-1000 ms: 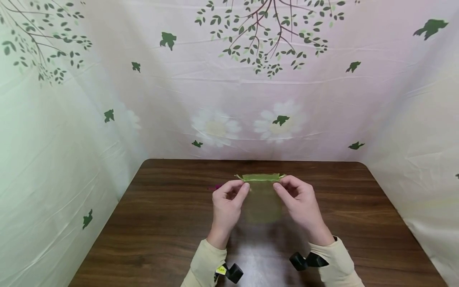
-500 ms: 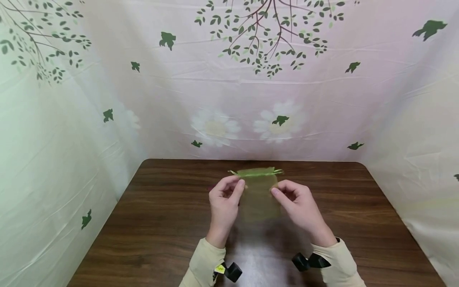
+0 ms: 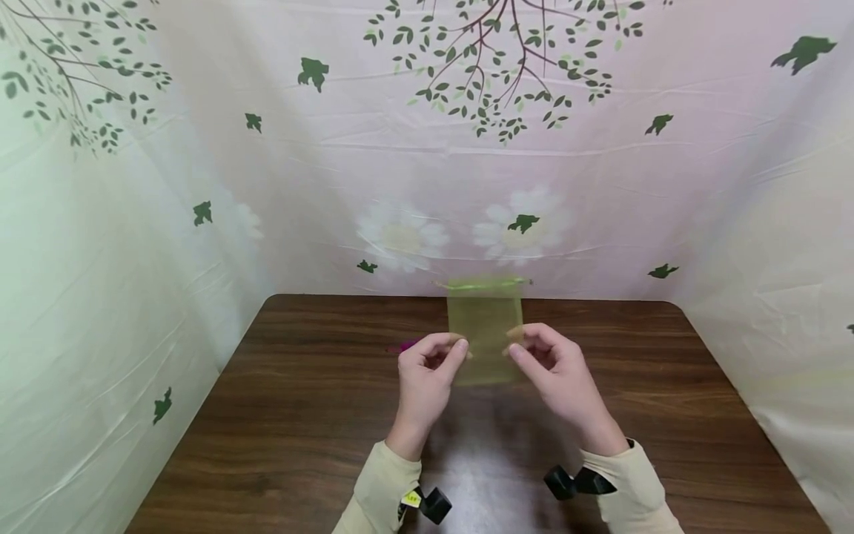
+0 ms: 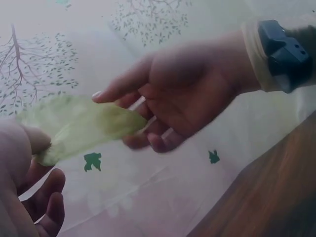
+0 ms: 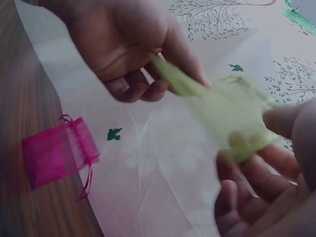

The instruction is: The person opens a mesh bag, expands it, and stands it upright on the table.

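A sheer green drawstring organza bag (image 3: 485, 319) is held up flat in the head view, its ribbon-threaded top edge overlapping the backdrop. My left hand (image 3: 427, 380) pinches its left side between thumb and fingers, below the middle. On the opposite side, my right hand (image 3: 562, 382) pinches the bag at about the same height, some fingertips showing through the fabric. The right wrist view has the green bag (image 5: 222, 111) stretched between both hands. A magenta drawstring bag (image 5: 54, 154) lies on the table beyond my left hand, mostly hidden in the head view.
The dark wood-grain table (image 3: 300, 415) ends at a pale cloth backdrop (image 3: 414, 170) printed with branches, birds and flowers. Similar cloth hangs along the left and right sides. Black camera mounts (image 3: 437, 506) sit at both wrists.
The green bag has tipped upward, its top edge rising from over the table onto the backdrop. Both hands now pinch lower down its sides, away from the drawstring.
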`<state>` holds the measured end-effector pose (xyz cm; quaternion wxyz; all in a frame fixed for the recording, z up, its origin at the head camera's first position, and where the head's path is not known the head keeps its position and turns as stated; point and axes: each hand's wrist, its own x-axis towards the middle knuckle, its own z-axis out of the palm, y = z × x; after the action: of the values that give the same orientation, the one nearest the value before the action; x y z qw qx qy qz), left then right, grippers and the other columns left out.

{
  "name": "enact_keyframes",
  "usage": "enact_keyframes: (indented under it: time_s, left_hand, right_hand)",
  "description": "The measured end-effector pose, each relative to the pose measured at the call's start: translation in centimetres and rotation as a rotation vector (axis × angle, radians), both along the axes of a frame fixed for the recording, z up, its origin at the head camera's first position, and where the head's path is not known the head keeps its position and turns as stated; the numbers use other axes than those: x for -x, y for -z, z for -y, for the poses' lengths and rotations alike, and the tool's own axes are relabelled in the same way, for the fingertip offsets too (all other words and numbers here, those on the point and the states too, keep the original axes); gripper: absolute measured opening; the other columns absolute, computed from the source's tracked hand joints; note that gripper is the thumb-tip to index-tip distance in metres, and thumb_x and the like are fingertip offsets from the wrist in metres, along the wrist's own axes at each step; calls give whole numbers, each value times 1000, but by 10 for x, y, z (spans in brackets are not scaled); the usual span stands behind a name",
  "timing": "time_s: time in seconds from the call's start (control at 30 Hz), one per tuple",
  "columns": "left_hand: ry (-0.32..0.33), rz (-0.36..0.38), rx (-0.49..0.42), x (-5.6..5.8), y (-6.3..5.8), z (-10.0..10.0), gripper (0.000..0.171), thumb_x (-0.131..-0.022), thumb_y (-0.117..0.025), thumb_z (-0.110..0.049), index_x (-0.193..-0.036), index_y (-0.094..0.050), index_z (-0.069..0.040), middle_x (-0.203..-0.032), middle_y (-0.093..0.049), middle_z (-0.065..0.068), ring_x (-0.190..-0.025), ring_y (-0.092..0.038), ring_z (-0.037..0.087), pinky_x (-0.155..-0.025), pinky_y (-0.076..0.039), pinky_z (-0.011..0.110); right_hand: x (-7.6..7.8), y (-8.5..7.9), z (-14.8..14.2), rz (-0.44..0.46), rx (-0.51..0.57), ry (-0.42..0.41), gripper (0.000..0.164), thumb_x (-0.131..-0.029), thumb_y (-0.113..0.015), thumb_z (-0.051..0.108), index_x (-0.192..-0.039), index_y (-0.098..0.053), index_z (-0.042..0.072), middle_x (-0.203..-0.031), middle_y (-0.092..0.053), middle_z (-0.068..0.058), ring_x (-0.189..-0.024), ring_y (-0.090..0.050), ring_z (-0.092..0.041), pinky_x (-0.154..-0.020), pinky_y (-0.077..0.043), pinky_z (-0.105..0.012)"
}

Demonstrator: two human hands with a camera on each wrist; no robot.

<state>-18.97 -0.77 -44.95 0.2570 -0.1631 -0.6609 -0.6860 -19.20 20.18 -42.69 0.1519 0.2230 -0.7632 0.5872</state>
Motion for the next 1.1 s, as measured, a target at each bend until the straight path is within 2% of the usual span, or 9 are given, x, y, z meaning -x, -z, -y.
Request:
enact_keyframes:
  time_s: [0.1, 0.2, 0.33, 0.43, 0.5, 0.6, 0.7, 0.83, 1.1]
  left_hand:
    - [-22, -4, -5, 1, -3, 0, 6, -98, -76, -10, -100, -79, -6, -78, -76, 14, -60, -58, 6, -52, -41, 19]
    - [-3, 20, 4, 0, -4, 0, 11, -98, -75, -10, -108, -77, -6, -82, -77, 14, -61, -58, 6, -54, -43, 20]
    - [57, 44, 38, -2, -4, 1, 35, -96, -77, -9, -130, -69, -10, -89, -77, 12, -69, -63, 9, -62, -49, 21]
    - [107, 14, 62, -2, -3, 2, 48, -95, -78, -8, -140, -61, -12, -91, -77, 12, -72, -64, 11, -65, -52, 23]
    - [131, -17, 85, -2, -2, 2, 45, -94, -78, -6, -137, -63, -11, -92, -76, 12, -73, -64, 12, -65, -54, 24]
    - [159, -52, 127, -2, -1, 3, 31, -92, -80, -5, -123, -72, -8, -91, -76, 11, -69, -61, 11, -61, -54, 24]
    - [192, -43, 143, -3, -2, 3, 23, -90, -83, -6, -113, -77, -8, -92, -76, 11, -68, -61, 13, -58, -53, 23]
    - [193, -35, 144, -4, -4, 3, 24, -88, -85, -6, -111, -78, -8, -93, -78, 11, -68, -61, 15, -58, -52, 23]
    - [192, -39, 150, -5, -7, 3, 28, -88, -85, -6, -114, -77, -8, -96, -77, 11, -69, -60, 12, -58, -54, 27]
  right_hand:
    - [0, 3, 0, 2, -37, -14, 8, -99, -71, 2, -105, -72, 6, -84, -73, -4, -68, -62, -10, -58, -50, -25]
    - [0, 4, 1, -4, -17, 23, 4, -98, -72, 2, -101, -73, 6, -80, -72, -4, -65, -61, -10, -56, -49, -25]
    - [0, 3, 1, -26, 51, 101, 6, -98, -72, 2, -102, -74, 7, -78, -71, -4, -62, -59, -14, -55, -47, -24]
    - [0, 1, 2, -37, 107, 126, 15, -97, -72, -1, -111, -69, 3, -78, -70, -2, -60, -55, -13, -54, -44, -25]
    - [-1, 0, 2, -37, 142, 118, 25, -97, -71, -4, -119, -63, 0, -78, -71, -2, -60, -53, -10, -53, -42, -26]
    - [-1, 0, 3, -49, 168, 94, 34, -96, -69, -8, -126, -55, -2, -77, -71, -4, -59, -52, -8, -52, -40, -27]
    - [-2, 1, 4, -70, 153, 107, 25, -96, -71, -7, -119, -62, -1, -78, -70, -5, -60, -54, -10, -52, -42, -26]
    - [-5, 0, 2, -75, 121, 136, 16, -93, -76, -3, -107, -74, 6, -81, -68, -3, -64, -56, -13, -54, -46, -23]
    - [-9, 0, -7, -51, 68, 64, 39, -85, -85, -2, -120, -71, 9, -94, -73, -5, -73, -64, -13, -62, -53, -22]
